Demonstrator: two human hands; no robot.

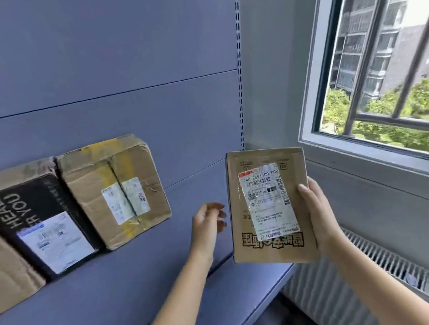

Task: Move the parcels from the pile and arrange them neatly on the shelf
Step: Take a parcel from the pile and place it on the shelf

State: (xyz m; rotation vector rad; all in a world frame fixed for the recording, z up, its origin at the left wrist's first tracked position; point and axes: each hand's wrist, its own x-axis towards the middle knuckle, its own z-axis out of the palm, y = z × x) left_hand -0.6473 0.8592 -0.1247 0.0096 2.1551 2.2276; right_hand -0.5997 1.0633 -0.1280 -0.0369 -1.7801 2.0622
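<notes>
My right hand (318, 213) grips the right edge of a flat brown cardboard parcel (240, 237) with a white shipping label, held upright above the right end of the blue-grey shelf (141, 283). My left hand (208, 221) hovers just left of that parcel with loosely curled fingers, holding nothing and not touching it. Three parcels lean against the shelf's back panel on the left: a taped brown box (87, 195), a black box (32, 215) printed with white letters, and a plain brown box (4, 276) cut off by the frame edge.
Bare shelf surface lies between the taped box and the held parcel. A perforated shelf upright (239, 65) marks the shelf's right end. Beyond it are a window (380, 59) with bars, its sill (377, 159), and a white radiator (372, 286) below.
</notes>
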